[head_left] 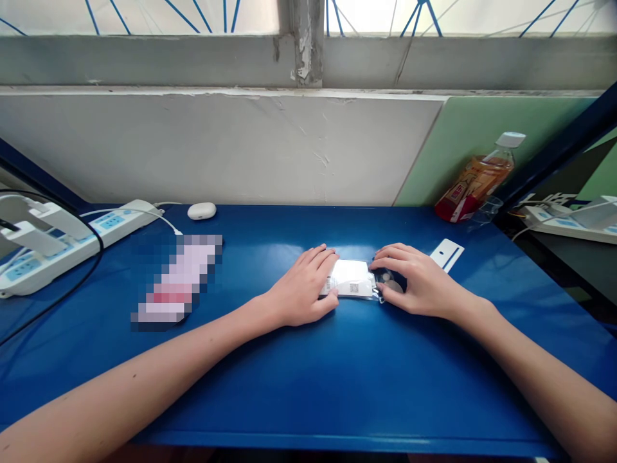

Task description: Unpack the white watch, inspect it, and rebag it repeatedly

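Observation:
A small flat white packet (pixel 350 276) in clear plastic, printed with a square code, lies on the blue desk between my hands. My left hand (pixel 308 286) grips its left end, with the fingers over the top edge and the thumb at the lower edge. At the other end, my right hand (pixel 409 280) curls its fingers and thumb round the loose, shiny plastic (pixel 377 287). Something dark and rounded shows inside that hand's grasp, partly hidden by the fingers. Just behind my right hand lies a white card (pixel 447 255) with a dark slot.
On the blue desk (pixel 337 386), a blurred-out phone-like object (pixel 180 276) with a white cable lies left. Behind it are a white earbud case (pixel 201 211) and a power strip (pixel 116 222) with chargers. A drink bottle (pixel 477 180) leans at the back right, near another power strip (pixel 573 222).

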The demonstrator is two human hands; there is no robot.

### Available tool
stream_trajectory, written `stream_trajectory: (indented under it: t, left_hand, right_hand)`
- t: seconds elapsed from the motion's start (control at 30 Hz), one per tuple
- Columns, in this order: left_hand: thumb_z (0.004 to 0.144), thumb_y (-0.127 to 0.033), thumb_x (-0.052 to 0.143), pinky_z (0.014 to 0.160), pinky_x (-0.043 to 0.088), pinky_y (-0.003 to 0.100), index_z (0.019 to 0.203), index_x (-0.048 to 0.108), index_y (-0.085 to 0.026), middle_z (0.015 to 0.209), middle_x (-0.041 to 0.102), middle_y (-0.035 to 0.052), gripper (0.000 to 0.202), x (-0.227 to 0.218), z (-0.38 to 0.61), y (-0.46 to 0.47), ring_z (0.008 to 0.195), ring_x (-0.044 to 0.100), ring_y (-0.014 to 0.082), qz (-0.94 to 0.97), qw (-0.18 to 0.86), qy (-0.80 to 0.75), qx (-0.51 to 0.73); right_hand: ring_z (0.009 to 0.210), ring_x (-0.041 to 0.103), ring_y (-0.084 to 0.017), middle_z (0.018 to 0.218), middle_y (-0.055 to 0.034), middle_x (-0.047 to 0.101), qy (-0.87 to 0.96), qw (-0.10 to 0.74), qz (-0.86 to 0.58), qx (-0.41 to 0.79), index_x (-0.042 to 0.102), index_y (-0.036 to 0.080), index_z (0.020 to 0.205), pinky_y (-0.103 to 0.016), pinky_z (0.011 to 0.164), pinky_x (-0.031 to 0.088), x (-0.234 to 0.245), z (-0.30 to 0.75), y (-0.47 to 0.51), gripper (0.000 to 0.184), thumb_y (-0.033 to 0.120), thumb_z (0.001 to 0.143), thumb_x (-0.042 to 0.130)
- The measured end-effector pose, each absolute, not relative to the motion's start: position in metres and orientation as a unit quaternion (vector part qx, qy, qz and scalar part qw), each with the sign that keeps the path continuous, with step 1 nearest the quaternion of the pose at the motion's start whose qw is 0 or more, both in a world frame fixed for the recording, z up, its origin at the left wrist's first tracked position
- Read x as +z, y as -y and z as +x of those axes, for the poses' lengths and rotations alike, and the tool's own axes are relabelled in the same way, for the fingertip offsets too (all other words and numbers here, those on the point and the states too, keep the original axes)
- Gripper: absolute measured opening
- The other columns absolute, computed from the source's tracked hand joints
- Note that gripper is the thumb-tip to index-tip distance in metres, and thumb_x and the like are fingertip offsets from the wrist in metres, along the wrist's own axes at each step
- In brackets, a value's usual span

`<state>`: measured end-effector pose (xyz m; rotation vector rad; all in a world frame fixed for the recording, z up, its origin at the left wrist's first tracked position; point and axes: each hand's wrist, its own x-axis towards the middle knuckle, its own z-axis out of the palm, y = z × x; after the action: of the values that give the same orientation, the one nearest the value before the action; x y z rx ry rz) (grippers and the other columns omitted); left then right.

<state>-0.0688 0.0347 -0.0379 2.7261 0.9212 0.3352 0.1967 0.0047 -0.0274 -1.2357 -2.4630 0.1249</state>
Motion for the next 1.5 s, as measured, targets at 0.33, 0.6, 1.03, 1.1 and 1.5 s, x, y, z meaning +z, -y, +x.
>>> stream_trajectory:
  t: [0.33, 0.6, 1.03, 1.1, 1.5]
  left_hand:
    - [0.092, -0.036, 0.045, 0.121, 0.024, 0.053, 0.146, 0.038, -0.002, 0.153, 0.04, 0.0222, 0.063, -0.039, -0.07, -0.034, 0.147, 0.027, 0.0363, 0.933, 0.123, -0.317, 0.116]
    - [0.091, -0.036, 0.049, 0.119, 0.027, 0.054, 0.143, 0.04, -0.003, 0.151, 0.042, 0.0234, 0.061, -0.039, -0.07, -0.033, 0.146, 0.029, 0.0367, 0.931, 0.129, -0.316, 0.133]
    - [0.092, -0.05, 0.056, 0.118, 0.028, 0.053, 0.143, 0.041, -0.005, 0.149, 0.045, 0.022, 0.07, -0.036, -0.069, -0.033, 0.146, 0.03, 0.0373, 0.93, 0.129, -0.318, 0.129]
    - [0.091, -0.05, 0.056, 0.118, 0.029, 0.052, 0.141, 0.043, -0.007, 0.148, 0.046, 0.021, 0.067, -0.036, -0.069, -0.033, 0.145, 0.031, 0.0366, 0.93, 0.125, -0.32, 0.13]
    - [0.088, -0.046, 0.059, 0.117, 0.031, 0.052, 0.137, 0.046, -0.007, 0.147, 0.047, 0.0218, 0.064, -0.036, -0.068, -0.033, 0.145, 0.031, 0.0378, 0.924, 0.133, -0.332, 0.137]
  right_hand:
    - [0.1, 0.065, -0.03, 0.109, -0.0131, 0.07, 0.878, 0.18, -0.44, 0.06, 0.069, 0.017, 0.11, -0.047, 0.089, 0.053, -0.025, 0.198, -0.003, 0.03, 0.027, 0.082, 0.063]
    - [0.104, 0.065, -0.03, 0.113, -0.0133, 0.07, 0.888, 0.181, -0.417, 0.068, 0.073, 0.018, 0.11, -0.047, 0.089, 0.055, -0.026, 0.203, -0.006, 0.032, 0.038, 0.086, 0.067]
    - [0.101, 0.067, -0.028, 0.11, -0.0129, 0.07, 0.886, 0.232, -0.392, 0.087, 0.073, 0.021, 0.107, -0.044, 0.084, 0.057, -0.036, 0.199, -0.008, 0.021, 0.03, 0.093, 0.062]
    - [0.102, 0.066, -0.027, 0.111, -0.0129, 0.07, 0.889, 0.231, -0.388, 0.083, 0.072, 0.021, 0.108, -0.044, 0.085, 0.057, -0.038, 0.2, -0.008, 0.021, 0.03, 0.094, 0.06]
    - [0.105, 0.067, -0.029, 0.11, -0.0117, 0.072, 0.887, 0.189, -0.412, 0.088, 0.077, 0.023, 0.106, -0.044, 0.088, 0.058, -0.021, 0.224, -0.014, 0.025, 0.037, 0.092, 0.063]
